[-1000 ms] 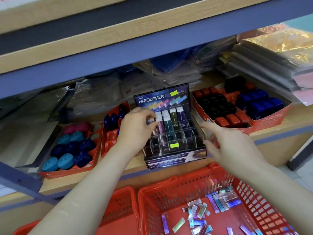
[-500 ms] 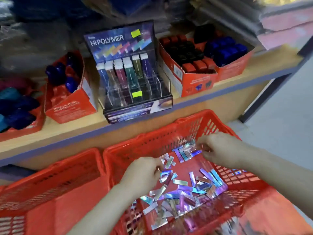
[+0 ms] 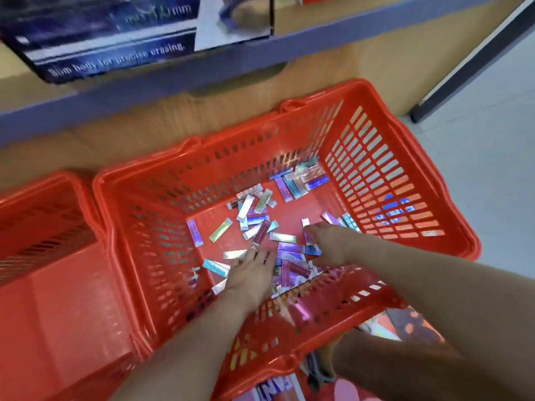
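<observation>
My left hand (image 3: 252,274) rests, fingers straight, on eraser packs (image 3: 246,209) in the basket (image 3: 385,180). I cannot tell what my right hand (image 3: 330,244) holds

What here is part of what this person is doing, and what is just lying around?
Part of the job:
- shiny packets loose in the red basket
- left hand, flat on the packets
- right hand, fingers curled among them

Just lying about:
- display box on the shelf
- second red basket, beside the first
</observation>
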A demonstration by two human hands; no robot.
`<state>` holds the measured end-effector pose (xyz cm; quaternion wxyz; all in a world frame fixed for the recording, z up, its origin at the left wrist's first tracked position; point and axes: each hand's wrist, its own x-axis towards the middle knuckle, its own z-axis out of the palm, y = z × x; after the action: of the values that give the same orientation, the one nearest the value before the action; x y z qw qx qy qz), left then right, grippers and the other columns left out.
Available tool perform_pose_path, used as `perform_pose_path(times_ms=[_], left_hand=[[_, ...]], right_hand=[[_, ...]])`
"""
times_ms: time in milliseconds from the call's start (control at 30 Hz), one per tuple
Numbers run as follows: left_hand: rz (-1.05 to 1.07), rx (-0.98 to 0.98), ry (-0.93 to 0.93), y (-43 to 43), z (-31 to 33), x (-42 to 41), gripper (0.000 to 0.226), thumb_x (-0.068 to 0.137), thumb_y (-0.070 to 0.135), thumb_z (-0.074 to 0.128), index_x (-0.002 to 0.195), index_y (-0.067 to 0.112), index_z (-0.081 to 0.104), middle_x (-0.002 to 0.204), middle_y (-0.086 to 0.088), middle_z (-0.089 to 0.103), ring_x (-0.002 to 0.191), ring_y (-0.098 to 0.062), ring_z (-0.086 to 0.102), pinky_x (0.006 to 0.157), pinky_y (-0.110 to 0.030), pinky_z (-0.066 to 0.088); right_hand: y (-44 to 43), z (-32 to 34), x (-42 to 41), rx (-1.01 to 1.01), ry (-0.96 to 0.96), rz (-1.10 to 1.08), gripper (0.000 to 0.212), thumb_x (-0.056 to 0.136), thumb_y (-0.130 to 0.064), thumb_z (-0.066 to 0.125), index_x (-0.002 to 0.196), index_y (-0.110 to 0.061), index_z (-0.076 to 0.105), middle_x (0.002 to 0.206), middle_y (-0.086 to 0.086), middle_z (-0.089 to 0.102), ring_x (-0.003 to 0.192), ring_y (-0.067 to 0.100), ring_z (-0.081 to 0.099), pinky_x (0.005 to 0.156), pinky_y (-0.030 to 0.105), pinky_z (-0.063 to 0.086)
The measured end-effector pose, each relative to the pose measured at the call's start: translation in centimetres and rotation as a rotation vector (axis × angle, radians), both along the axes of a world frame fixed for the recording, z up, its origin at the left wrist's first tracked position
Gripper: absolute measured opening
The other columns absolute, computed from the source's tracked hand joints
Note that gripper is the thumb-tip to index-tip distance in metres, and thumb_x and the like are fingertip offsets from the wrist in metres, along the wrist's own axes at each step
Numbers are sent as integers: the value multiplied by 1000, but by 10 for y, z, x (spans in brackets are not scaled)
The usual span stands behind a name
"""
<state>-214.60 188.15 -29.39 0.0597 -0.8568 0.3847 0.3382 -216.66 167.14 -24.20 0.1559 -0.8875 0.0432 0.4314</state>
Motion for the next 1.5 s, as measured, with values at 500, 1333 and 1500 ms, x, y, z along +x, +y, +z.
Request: perform_pose_path(times_ms=[500,1333,1500], left_hand=[[807,-143,223,3,5,39,26,87,31,70,108,17,66,104,-3,69,101,-26,64,80,-28,46],[1004,-954,592,19,234,28,19,98,3,50,83,13,58,62,2,54,55,-10,47,50,-18,42],[1090,-1181,420,18,266,25,16,93,21,58,88,7,65,80,-11,66,74,-22,59,73,-41,53]], right_hand=[[42,-53,6,10,-92,166,36,86,-36,65,113,-12,62,116,11,64,109,30,60,82,33,46],[78,136,20,1138,-86,-1199,19,93,-25,65,88,-7,62,75,7,64,59,16,62,61,28,52],[89,191,20,1265,-176,-1183,20,96,-28,60,99,-9,65,87,9,67,71,20,66,67,34,56]])
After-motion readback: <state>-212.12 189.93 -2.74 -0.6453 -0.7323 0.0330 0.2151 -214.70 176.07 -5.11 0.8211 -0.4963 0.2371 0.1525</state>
